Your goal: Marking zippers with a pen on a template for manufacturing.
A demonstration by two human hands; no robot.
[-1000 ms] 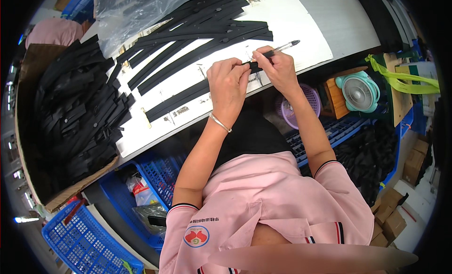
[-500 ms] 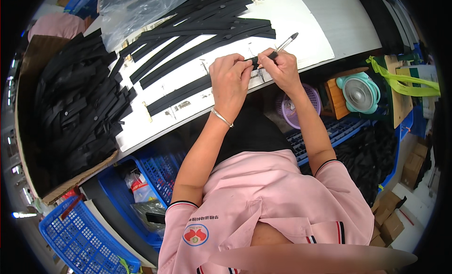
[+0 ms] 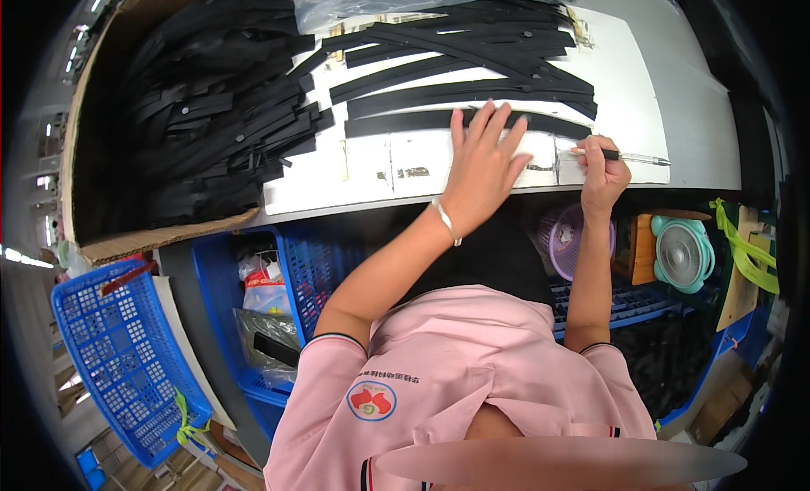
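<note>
Black rubber strip (image 3: pixel 439 121) lies under the fingertips of the left hand (image 3: pixel 483 166), which is spread flat and wide on the white surface (image 3: pixel 658 111), fingers fanned and pointing away from the person. The strip's long axis runs left to right across the surface, its left end near the cardboard tray (image 3: pixel 160 234) and its right end reaching toward the right hand (image 3: pixel 601 166). That right hand is closed around one slim pen-like tool (image 3: pixel 629 157), whose long axis also runs sideways, its tip pointing right, away from the strip. The two hands sit just beside each other, the tool to the right of the strip's end.

Beyond the fingers, roughly six or seven more long black strips (image 3: pixel 472 65) lie in a loose, overlapping fan; an exact count cannot be made. To the left, the tray holds a heap of shorter black pieces (image 3: pixel 219 128), too many to count. Below the surface stand two blue baskets (image 3: pixel 126 348), one small teal fan (image 3: pixel 682 255) and one purple basket (image 3: pixel 567 238).
</note>
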